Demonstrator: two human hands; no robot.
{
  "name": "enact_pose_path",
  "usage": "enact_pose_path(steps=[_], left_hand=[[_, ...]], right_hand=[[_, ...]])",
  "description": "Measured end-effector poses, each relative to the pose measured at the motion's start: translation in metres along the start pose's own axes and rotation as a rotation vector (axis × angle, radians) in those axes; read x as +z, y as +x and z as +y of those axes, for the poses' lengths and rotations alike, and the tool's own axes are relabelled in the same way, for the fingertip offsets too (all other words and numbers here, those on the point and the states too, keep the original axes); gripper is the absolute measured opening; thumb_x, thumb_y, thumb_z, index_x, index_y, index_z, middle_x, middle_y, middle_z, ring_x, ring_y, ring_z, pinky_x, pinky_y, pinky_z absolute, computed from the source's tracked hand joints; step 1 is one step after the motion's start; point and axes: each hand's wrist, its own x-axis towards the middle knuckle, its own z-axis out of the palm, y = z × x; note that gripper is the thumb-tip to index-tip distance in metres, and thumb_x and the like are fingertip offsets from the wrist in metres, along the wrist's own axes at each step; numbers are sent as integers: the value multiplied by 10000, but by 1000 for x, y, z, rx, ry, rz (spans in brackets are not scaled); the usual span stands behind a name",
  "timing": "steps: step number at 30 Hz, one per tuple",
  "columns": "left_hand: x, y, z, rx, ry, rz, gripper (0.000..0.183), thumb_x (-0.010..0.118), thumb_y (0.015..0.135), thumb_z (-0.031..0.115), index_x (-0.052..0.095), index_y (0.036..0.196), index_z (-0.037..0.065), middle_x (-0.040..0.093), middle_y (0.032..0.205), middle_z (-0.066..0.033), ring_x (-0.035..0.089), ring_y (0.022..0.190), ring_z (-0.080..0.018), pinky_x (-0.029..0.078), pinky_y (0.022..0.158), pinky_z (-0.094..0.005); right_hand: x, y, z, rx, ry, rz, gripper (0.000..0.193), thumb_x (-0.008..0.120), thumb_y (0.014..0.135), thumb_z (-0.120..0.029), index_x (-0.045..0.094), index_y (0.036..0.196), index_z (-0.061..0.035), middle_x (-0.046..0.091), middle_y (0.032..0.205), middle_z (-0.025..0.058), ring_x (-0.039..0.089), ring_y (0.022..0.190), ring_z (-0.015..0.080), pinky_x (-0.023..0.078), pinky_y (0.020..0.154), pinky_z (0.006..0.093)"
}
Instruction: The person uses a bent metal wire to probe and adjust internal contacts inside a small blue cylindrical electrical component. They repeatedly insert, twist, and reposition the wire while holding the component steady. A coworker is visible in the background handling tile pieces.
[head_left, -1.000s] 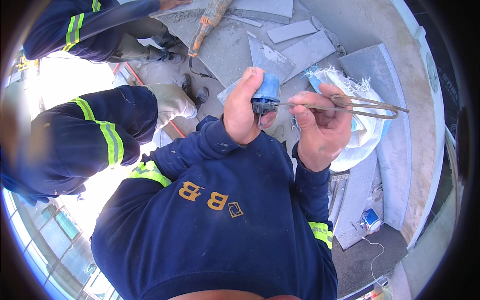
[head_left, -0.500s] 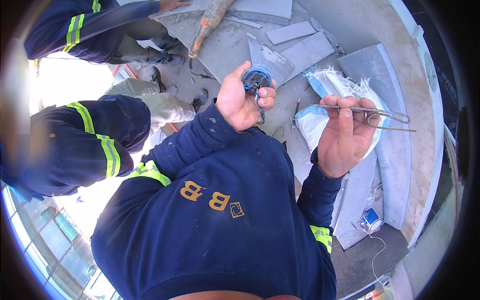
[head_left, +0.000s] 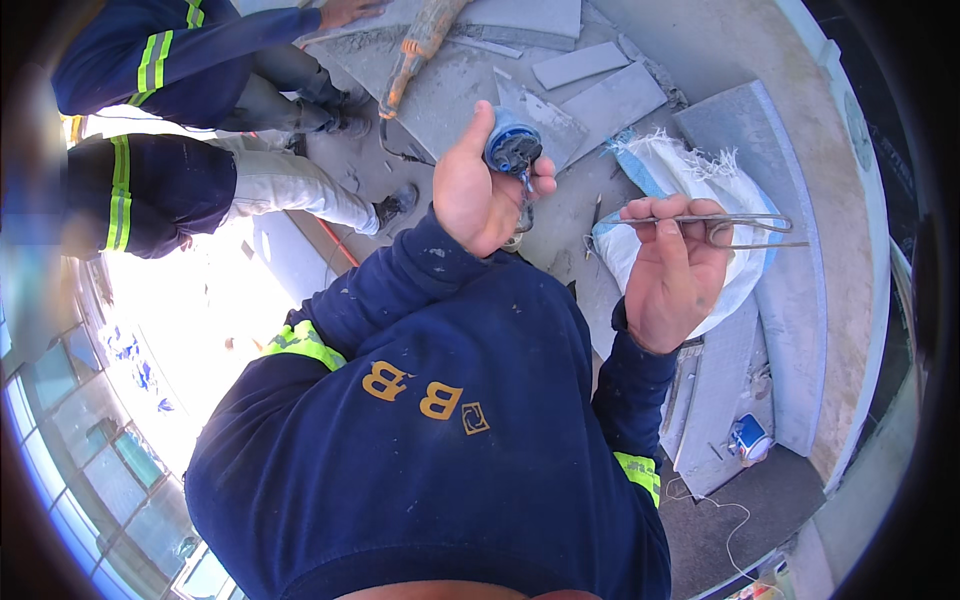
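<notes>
My left hand (head_left: 475, 200) holds a round blue-and-black electrical fitting (head_left: 513, 150), its thumb upright beside it and the fingers curled behind. A short dark cable (head_left: 525, 212) hangs from the fitting along the palm. To the right, my right hand (head_left: 675, 275) pinches a thin bent metal rod (head_left: 760, 221) between thumb and fingers. This rod is doubled back in a loop, and its ends point to the right. The two hands are apart, both in front of my chest.
Beyond my hands lie an orange-and-grey power tool (head_left: 415, 55) with a cord and several grey slabs (head_left: 615, 100). A white woven sack (head_left: 640, 250) is behind my right hand. A blue-and-white can (head_left: 748, 438) with string lies lower right. Two co-workers (head_left: 160, 190) are at the left.
The fitting has tilted in my left hand, showing more of its blue side. My right hand has shifted slightly left with the rod. The nearer co-worker has moved up and away from me.
</notes>
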Motion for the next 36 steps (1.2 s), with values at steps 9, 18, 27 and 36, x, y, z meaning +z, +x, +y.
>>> enact_pose_path(steps=[9, 18, 27, 36], left_hand=[[-41, 35, 17, 1055, 1050, -253, 347, 768, 828, 181, 501, 998, 38, 618, 1028, -110, 559, 865, -163, 464, 784, -297], [-39, 26, 18, 753, 756, -290, 295, 746, 852, 82, 490, 982, 14, 644, 1046, -147, 579, 949, -151, 476, 845, -296], [-42, 19, 15, 542, 480, -279, 304, 623, 953, 255, 434, 1042, 34, 610, 1054, -211, 665, 878, -306, 563, 745, -387], [19, -25, 62, 330, 129, -402, 409, 411, 1028, 422, 381, 1258, 86, 558, 956, -171, 605, 702, -255, 500, 505, -344]], right_hand=[[-13, -12, -8, 4, -44, 44, 278, 481, 900, 95, 460, 1149, -28, 607, 1011, 135, 633, 905, 269, 520, 843, 440], [-20, -25, -10, 3, -69, 109, 259, 505, 887, 98, 471, 1112, -27, 610, 996, 134, 640, 900, 259, 524, 838, 421], [-5, -26, -11, 21, -121, 133, 239, 570, 886, 79, 487, 1085, -24, 628, 1006, 149, 653, 907, 249, 541, 825, 383], [50, -10, -28, -128, -51, -50, 241, 642, 895, 24, 488, 1077, -12, 645, 951, 166, 661, 878, 246, 570, 771, 365]])
